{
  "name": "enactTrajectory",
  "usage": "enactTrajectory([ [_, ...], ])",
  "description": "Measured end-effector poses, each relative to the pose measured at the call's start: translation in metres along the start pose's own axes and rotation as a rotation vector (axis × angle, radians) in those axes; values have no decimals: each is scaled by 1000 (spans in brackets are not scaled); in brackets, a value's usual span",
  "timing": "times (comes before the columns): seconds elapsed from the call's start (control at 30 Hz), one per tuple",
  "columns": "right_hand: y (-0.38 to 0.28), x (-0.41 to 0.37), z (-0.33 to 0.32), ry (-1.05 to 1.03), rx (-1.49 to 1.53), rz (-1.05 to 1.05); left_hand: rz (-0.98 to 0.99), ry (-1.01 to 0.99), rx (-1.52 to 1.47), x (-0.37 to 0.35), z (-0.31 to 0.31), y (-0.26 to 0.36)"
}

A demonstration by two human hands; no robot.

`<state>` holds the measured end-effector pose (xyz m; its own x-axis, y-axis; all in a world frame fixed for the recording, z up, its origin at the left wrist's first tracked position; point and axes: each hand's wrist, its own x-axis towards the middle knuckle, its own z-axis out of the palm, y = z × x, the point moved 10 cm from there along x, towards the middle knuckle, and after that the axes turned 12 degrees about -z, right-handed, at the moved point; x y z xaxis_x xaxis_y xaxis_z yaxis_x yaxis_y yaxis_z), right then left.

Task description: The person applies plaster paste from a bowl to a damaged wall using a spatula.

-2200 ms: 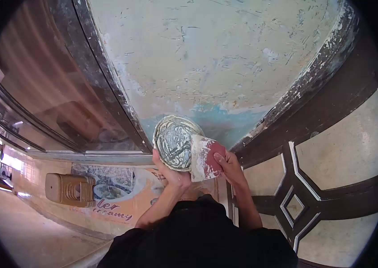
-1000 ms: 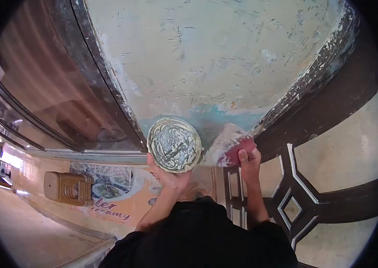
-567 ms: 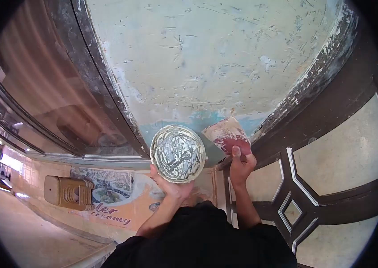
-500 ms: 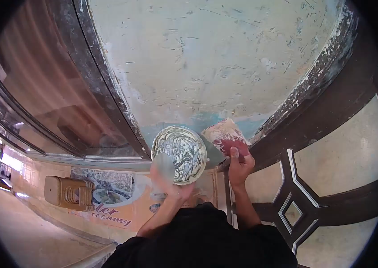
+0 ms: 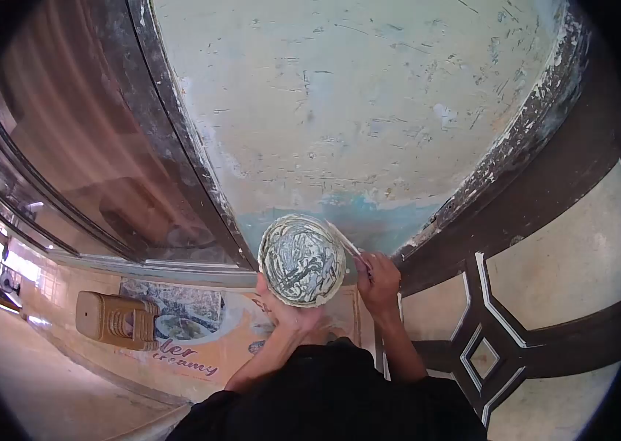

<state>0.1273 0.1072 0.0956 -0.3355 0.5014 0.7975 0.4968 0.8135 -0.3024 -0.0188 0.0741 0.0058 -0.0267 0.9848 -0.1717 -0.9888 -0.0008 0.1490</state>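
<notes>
In the head view my left hand (image 5: 287, 312) supports a round, shallow container (image 5: 303, 259) from below, fingers curled at its near left side. Streaky grey-white paste covers its inside, and pale paste coats the rim. My right hand (image 5: 381, 287) is closed on a flat putty spreader (image 5: 344, 239), turned nearly edge-on so that only a thin, paste-edged strip shows. The spreader lies along the container's upper right rim; whether it touches cannot be told. Just beyond both hands stands a wall (image 5: 340, 132) with patchy cream filler, dark scratches and a blue-green band low down.
Dark, paste-flecked frames (image 5: 178, 132) border the wall on both sides. To the right is a dark panelled door (image 5: 545, 323) with pale inserts. A brown plastic stool (image 5: 108, 320) stands at the left, beside a printed orange sheet (image 5: 211, 360). Glass panes (image 5: 90, 147) reach up the left.
My right hand has moved left towards the container, and the spreader has turned from face-on to edge-on. The container has shifted slightly right and down; my left thumb has left its inside.
</notes>
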Motion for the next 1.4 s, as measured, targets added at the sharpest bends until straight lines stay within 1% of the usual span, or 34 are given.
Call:
enactTrajectory([
  [0.03,0,-2,3,-53,-49,7,1,12,13,1,0,0],
  [0.07,2,-6,4,-51,-53,11,-5,11,16,2,0,0],
  [0.13,7,-14,11,-125,-129,-21,-5,-16,41,3,3,-1],
  [0.17,8,-16,11,-126,-130,-20,-6,-16,40,4,3,-1],
  [0.23,7,-19,14,-189,-195,-46,-52,60,59,5,-5,-6],
  [0.3,7,-22,14,-212,-229,-63,-49,59,66,5,-1,-6],
  [0.37,8,-27,15,-232,-264,-78,-102,71,75,5,-1,-10],
  [0.4,13,-32,18,-276,-291,-81,-95,84,66,6,-5,-9],
  [0.43,17,-38,22,-320,-318,-86,-98,84,68,5,-5,-8],
  [0.5,34,-56,29,-336,-329,-73,-76,-3,66,3,6,-4],
  [0.57,42,-61,28,-358,-338,-69,-79,17,23,1,6,-1],
  [0.63,49,-48,-1,-146,-338,19,-72,-116,14,-2,23,2],
  [0.67,48,-42,-7,-150,-336,20,-77,-118,16,-3,27,2],
  [0.73,61,-34,-31,-30,-214,238,-112,-132,-5,-4,26,0],
  [0.77,57,-25,-36,-30,-213,241,-144,-151,-25,-4,26,-3],
  [0.83,51,-15,-61,285,178,308,-169,-170,-25,-3,25,-5],
  [0.87,45,-9,-65,307,318,360,-191,-192,-27,-3,25,-7],
  [0.9,40,-4,-69,307,318,364,-193,-188,-26,-3,22,-7],
  [0.97,32,8,-70,306,466,312,-187,-156,23,-4,12,-6],
  [1.0,35,12,-67,285,510,319,-238,-186,-22,-5,9,-10],
  [1.03,40,15,-71,285,510,322,-240,-183,-21,-6,7,-9],
  [1.1,31,33,-69,21,267,127,-179,-74,84,-8,-1,-3],
  [1.13,31,40,-72,22,267,128,-183,-54,121,-8,0,-3],
  [1.17,25,49,-68,-92,236,94,-184,-54,121,-9,1,-2],
  [1.2,20,55,-60,-206,206,59,-202,-13,186,-9,-2,-4],
  [1.23,23,58,-59,-207,206,58,-220,28,251,-10,-4,-5],
  [1.3,16,64,-52,-251,236,-51,-211,51,254,-12,-3,-4],
  [1.33,17,66,-51,-252,237,-53,-223,53,278,-13,-3,-5],
  [1.37,18,66,-45,-298,264,-40,-235,56,303,-15,-4,-7],
  [1.4,18,65,-39,-344,291,-29,-248,30,267,-14,-5,-8],
])
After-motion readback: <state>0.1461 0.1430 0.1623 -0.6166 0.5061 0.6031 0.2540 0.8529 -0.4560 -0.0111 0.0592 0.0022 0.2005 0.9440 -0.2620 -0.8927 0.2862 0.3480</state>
